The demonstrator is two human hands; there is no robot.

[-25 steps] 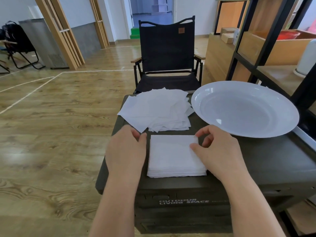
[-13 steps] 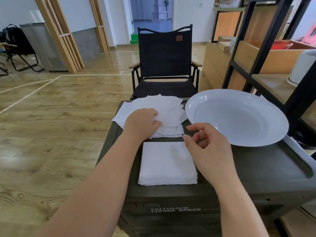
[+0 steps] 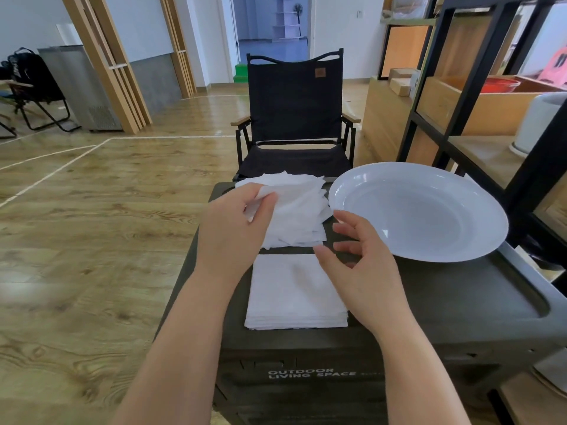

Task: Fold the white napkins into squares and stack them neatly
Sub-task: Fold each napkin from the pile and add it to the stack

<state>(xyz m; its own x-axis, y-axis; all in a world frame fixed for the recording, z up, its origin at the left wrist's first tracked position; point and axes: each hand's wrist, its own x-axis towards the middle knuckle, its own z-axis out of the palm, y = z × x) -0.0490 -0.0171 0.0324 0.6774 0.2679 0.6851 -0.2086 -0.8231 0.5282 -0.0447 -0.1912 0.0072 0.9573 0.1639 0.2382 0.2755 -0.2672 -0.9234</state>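
A loose pile of unfolded white napkins (image 3: pixel 299 211) lies at the far side of the dark box top (image 3: pixel 445 302). My left hand (image 3: pixel 233 231) pinches the near left corner of the top napkin (image 3: pixel 260 200) and lifts it off the pile. Nearer to me sits a neat square stack of folded napkins (image 3: pixel 291 294). My right hand (image 3: pixel 359 265) hovers over the stack's right edge with its fingers loosely spread and nothing in them.
A large white plate (image 3: pixel 420 210) rests on the right of the box top, close to my right hand. A black folding chair (image 3: pixel 294 118) stands just behind the box. A black-framed wooden shelf (image 3: pixel 478 96) rises on the right. Wooden floor lies to the left.
My left hand left the folded stack, reached to the loose pile and now pinches and lifts the top napkin's corner. My right hand came off the stack and hovers.
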